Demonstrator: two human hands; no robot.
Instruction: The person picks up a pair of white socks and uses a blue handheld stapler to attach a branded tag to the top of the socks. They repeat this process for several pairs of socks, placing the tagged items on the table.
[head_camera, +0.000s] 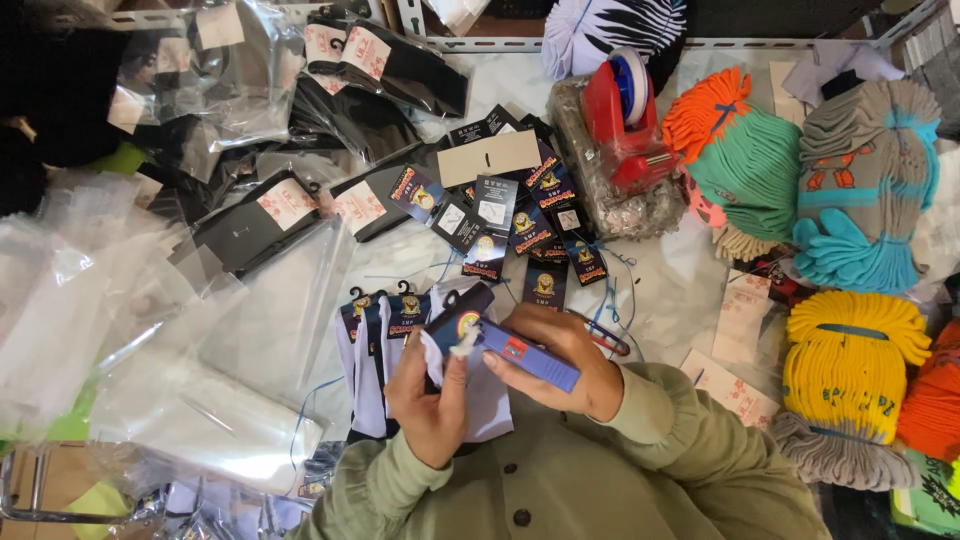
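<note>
Socks (470, 395), white with a dark header card, sit dead centre near the lower edge, pinched in the left hand (432, 405), fingers curled shut around them. Right hand (560, 362) wraps closed on a blue tagging gun (525, 355), its nose touching the card. At twelve o'clock, loose dark tags (520, 215) and a red tape dispenser (625, 120). Clear bags (150, 330) crowd nine o'clock; bundled colourful socks (850, 365) hem in three. Only a sliver of bare surface (670, 290) lies open at two o'clock.

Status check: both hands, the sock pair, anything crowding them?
Left hand grips white sock pair. Right hand holds blue tagging gun against it. Loose card tags and clear bags crowd close around.
</note>
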